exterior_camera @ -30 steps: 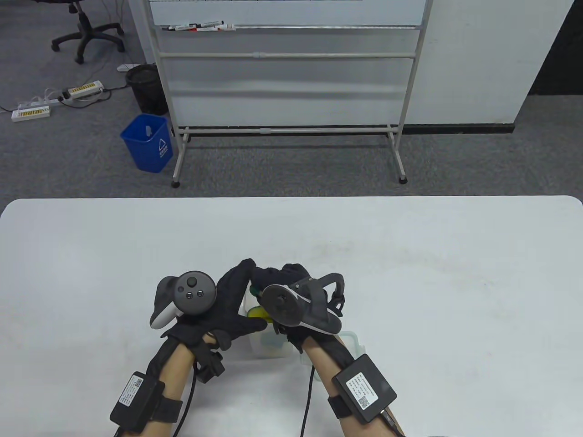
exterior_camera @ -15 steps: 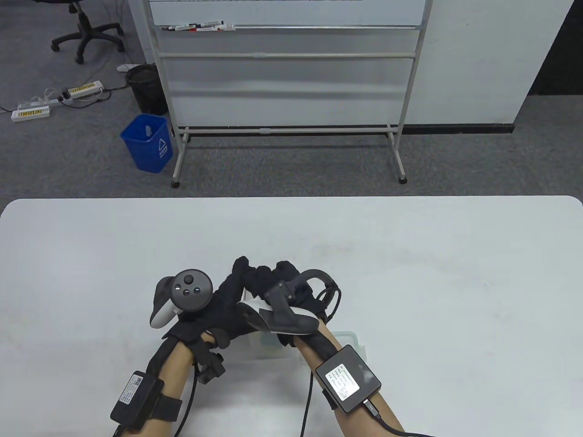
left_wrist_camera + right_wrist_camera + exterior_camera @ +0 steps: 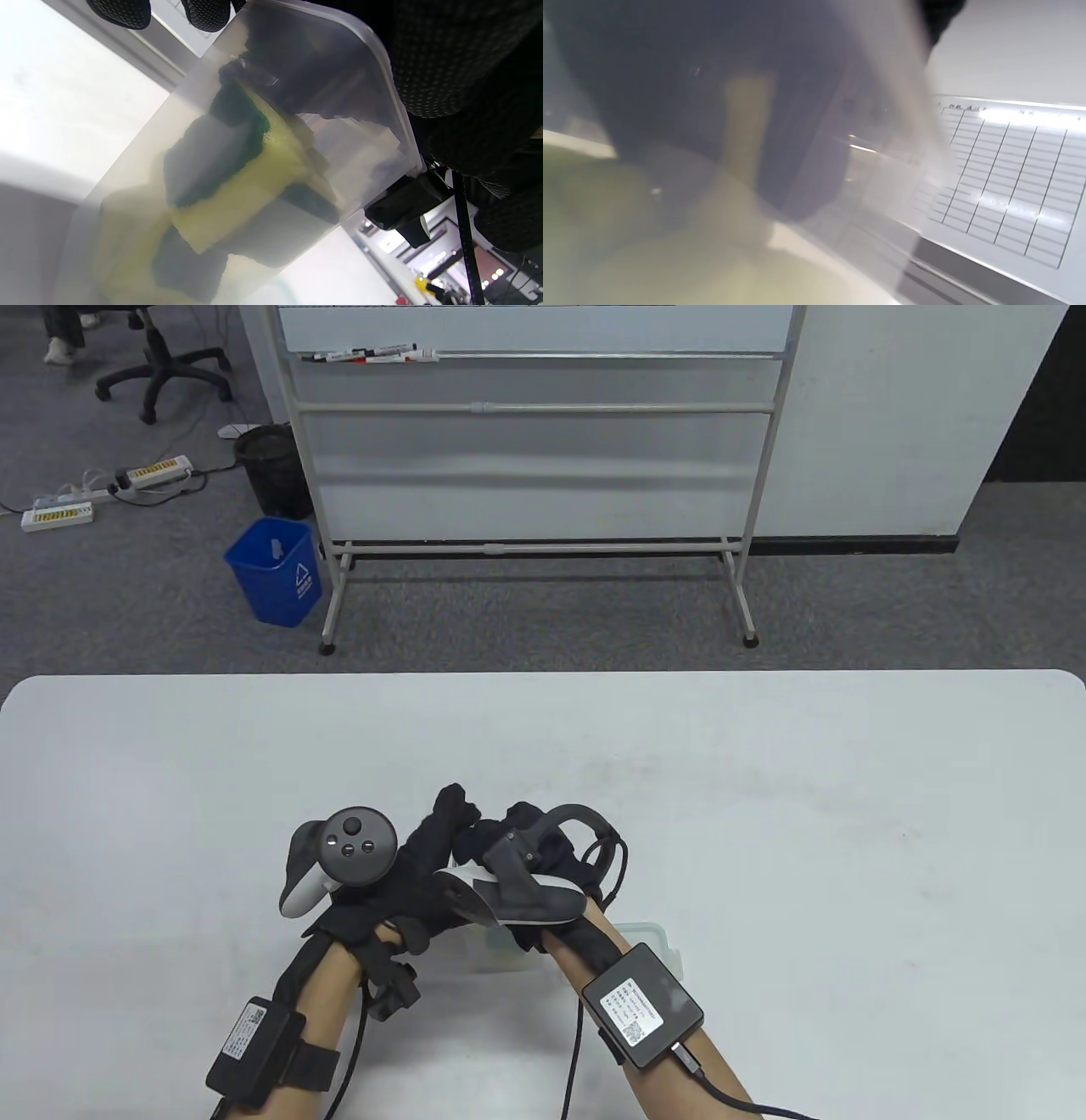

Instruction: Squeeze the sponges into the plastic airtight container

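Observation:
Near the table's front edge stands a clear plastic container. My left hand grips its left side, fingers over the far rim and thumb on the near wall. My right hand reaches down into the container from above, its fingers hidden under the tracker. In the left wrist view the container holds several yellow and green sponges, and dark gloved fingers bear down on the top one. The right wrist view is blurred: a dark glove and a yellowish sponge show through the container wall.
The container's clear lid lies flat on the table, partly under my right forearm. Beyond the table's far edge stand a whiteboard frame and a blue bin on the floor.
My right hand has turned over and pushed deeper into the container. The yellow sponge that showed between the hands is now hidden inside. The left hand has stayed put.

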A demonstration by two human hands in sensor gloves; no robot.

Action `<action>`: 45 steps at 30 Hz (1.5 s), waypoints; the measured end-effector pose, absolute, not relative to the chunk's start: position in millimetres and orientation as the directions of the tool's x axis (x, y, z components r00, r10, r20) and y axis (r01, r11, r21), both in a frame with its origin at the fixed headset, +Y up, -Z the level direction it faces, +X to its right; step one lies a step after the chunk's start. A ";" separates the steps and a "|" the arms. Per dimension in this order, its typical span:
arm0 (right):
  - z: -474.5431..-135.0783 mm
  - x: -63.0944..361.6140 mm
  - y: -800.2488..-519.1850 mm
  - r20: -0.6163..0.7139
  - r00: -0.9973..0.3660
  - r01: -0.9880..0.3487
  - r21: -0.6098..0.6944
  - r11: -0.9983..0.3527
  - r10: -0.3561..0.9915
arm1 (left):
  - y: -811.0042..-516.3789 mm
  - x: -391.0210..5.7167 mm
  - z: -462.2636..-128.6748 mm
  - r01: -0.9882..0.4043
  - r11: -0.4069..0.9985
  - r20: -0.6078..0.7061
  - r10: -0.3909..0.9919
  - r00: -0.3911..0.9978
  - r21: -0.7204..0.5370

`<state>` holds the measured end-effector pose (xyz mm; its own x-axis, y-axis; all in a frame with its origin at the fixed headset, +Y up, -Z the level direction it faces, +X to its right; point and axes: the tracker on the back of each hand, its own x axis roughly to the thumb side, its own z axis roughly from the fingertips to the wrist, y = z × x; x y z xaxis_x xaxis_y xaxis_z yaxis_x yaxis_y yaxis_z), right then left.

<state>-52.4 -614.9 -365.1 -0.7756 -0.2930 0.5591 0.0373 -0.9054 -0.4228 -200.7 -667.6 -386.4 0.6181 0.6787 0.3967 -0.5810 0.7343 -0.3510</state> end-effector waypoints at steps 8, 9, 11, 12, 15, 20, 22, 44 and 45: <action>-364.3 -55.4 -613.8 0.565 -0.779 0.143 -0.263 -0.954 -0.272 | -667.2 -200.9 -386.5 -0.572 0.744 0.396 0.668 0.630 -0.345; -368.2 -54.3 -615.8 0.576 -0.781 0.130 -0.226 -0.965 -0.240 | -667.0 -200.7 -386.3 -0.573 0.743 0.397 0.670 0.628 -0.346; -372.1 -50.1 -616.1 0.589 -0.789 0.051 -0.219 -0.974 -0.174 | -666.9 -200.4 -386.2 -0.575 0.743 0.396 0.670 0.628 -0.343; -374.3 -48.7 -616.3 0.587 -0.792 0.031 -0.231 -0.973 -0.165 | -667.0 -200.3 -386.1 -0.580 0.741 0.395 0.671 0.627 -0.338; -375.0 -50.9 -617.9 0.584 -0.789 0.029 -0.277 -0.960 -0.192 | -667.1 -200.0 -386.2 -0.577 0.742 0.396 0.670 0.628 -0.341; -376.2 -50.6 -619.5 0.569 -0.809 -0.008 -0.264 -0.964 -0.149 | -667.0 -200.2 -386.1 -0.575 0.741 0.396 0.672 0.626 -0.347; -375.8 -51.7 -619.8 0.542 -0.827 0.018 -0.241 -0.970 -0.150 | -667.0 -200.1 -386.1 -0.574 0.742 0.395 0.671 0.628 -0.347; -381.7 -46.5 -620.1 0.494 -0.863 0.032 -0.157 -0.987 -0.107 | -666.2 -200.8 -385.9 -0.569 0.748 0.389 0.664 0.639 -0.342; -381.5 -44.9 -619.5 0.499 -0.863 0.003 -0.156 -0.988 -0.082 | -666.2 -201.1 -385.9 -0.569 0.747 0.388 0.664 0.639 -0.343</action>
<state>-44.9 -619.5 -381.5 -0.8626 -0.0816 0.4993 0.0034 -0.9878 -0.1555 -201.1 -666.2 -385.9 0.6388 0.6643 0.3881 -0.5690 0.7475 -0.3428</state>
